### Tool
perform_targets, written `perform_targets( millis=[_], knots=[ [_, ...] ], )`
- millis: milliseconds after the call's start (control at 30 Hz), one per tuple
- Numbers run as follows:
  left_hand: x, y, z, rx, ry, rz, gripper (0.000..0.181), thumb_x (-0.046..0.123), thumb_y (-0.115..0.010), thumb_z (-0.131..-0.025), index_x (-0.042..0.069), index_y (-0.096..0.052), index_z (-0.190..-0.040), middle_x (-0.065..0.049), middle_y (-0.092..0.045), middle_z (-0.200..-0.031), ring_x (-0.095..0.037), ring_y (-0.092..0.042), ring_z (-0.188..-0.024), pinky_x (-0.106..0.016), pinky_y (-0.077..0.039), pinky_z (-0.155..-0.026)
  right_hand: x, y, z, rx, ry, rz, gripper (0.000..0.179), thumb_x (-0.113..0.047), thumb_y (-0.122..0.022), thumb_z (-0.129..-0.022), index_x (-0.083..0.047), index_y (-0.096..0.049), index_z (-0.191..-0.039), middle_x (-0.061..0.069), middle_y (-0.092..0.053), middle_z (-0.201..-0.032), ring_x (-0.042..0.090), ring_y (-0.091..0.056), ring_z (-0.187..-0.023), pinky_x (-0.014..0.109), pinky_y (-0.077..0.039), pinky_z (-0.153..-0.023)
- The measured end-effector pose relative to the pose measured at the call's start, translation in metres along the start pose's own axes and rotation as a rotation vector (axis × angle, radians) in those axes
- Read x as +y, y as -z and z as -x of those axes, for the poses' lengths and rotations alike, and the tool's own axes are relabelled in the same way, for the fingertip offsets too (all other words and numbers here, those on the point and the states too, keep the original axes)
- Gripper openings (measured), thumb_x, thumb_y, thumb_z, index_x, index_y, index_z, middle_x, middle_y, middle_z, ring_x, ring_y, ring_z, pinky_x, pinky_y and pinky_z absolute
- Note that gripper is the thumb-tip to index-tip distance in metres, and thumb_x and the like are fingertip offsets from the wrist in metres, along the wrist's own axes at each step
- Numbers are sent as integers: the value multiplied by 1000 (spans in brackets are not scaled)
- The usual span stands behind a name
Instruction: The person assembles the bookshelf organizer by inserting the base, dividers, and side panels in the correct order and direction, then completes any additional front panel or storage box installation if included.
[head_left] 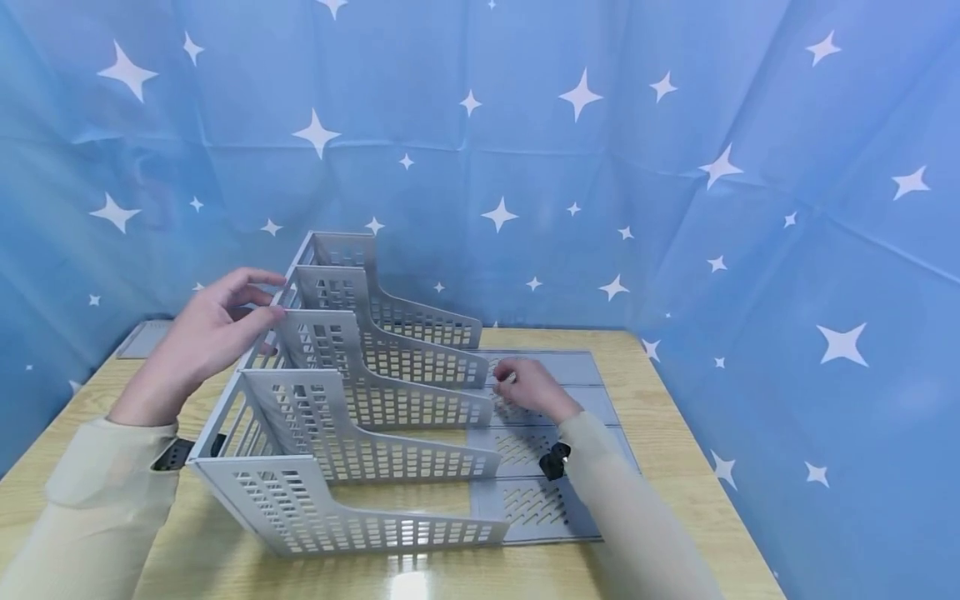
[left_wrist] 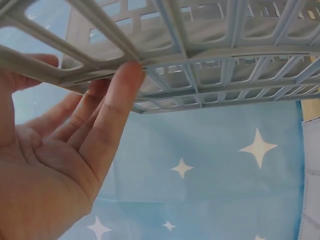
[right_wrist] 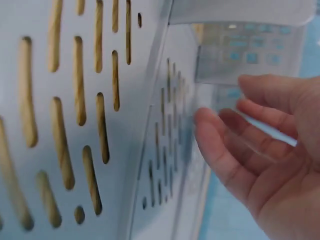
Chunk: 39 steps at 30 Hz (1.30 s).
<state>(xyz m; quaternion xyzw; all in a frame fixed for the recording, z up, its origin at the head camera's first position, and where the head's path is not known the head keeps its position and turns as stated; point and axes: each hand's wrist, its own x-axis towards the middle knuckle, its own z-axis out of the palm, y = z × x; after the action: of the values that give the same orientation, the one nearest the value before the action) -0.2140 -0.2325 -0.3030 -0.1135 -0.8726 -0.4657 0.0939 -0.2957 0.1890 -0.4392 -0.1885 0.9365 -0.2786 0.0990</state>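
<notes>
A grey plastic file rack (head_left: 225,477) with several upright perforated dividers stands on the wooden table, its tall slatted back to the left. My left hand (head_left: 217,321) holds the top of that back, thumb on one side and fingers on the other; in the left wrist view the fingers (left_wrist: 107,125) meet the slatted edge. Past the dividers' low ends, slotted grey base panels (head_left: 577,367) lie flat, side by side. Over them hovers my right hand (head_left: 532,387), near the ends of the farther dividers. Its fingers (right_wrist: 215,145) are loosely bent, with nothing between them.
Another flat grey panel (head_left: 144,340) lies at the table's back left corner. A blue curtain (head_left: 525,167) with white stars hangs behind the table (head_left: 675,500) and along its sides. Bare wood shows along the right edge.
</notes>
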Motion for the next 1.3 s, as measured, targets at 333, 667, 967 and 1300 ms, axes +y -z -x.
perform_targets(
  millis=[333,667,967,1300],
  knots=[
    [-15,-9,-9,-59,30,42,53,31,-42,-111,18,-35,-162,-23,-34,-162,-48,-36,-144,-68,-32,-109,3,-18,-24,55,-8,68,16,-14,-67,-101,-9,-75,-87,5,-74,-93,18,-67,-82,38,-55,-74],
    [-13,-6,-10,-79,48,37,54,33,-38,-112,21,-31,-163,-22,-30,-164,-50,-28,-148,-74,-24,-113,7,-15,-27,51,0,5,18,-12,-64,-103,-7,-77,-92,7,-73,-89,14,-57,-70,34,-49,-68],
    [-13,-6,-8,-76,75,58,53,38,-40,-112,25,-34,-163,-13,-29,-168,-45,-21,-153,-74,-19,-115,4,-19,-30,43,4,29,16,-11,-67,-101,-6,-77,-90,6,-73,-93,12,-57,-70,31,-48,-65],
    [-13,-6,-7,-59,58,56,53,35,-40,-112,20,-33,-163,-16,-29,-167,-48,-25,-151,-73,-24,-113,6,-16,-32,32,19,8,22,-15,-62,-104,-5,-74,-90,10,-68,-84,14,-47,-64,33,-43,-66]
  ],
)
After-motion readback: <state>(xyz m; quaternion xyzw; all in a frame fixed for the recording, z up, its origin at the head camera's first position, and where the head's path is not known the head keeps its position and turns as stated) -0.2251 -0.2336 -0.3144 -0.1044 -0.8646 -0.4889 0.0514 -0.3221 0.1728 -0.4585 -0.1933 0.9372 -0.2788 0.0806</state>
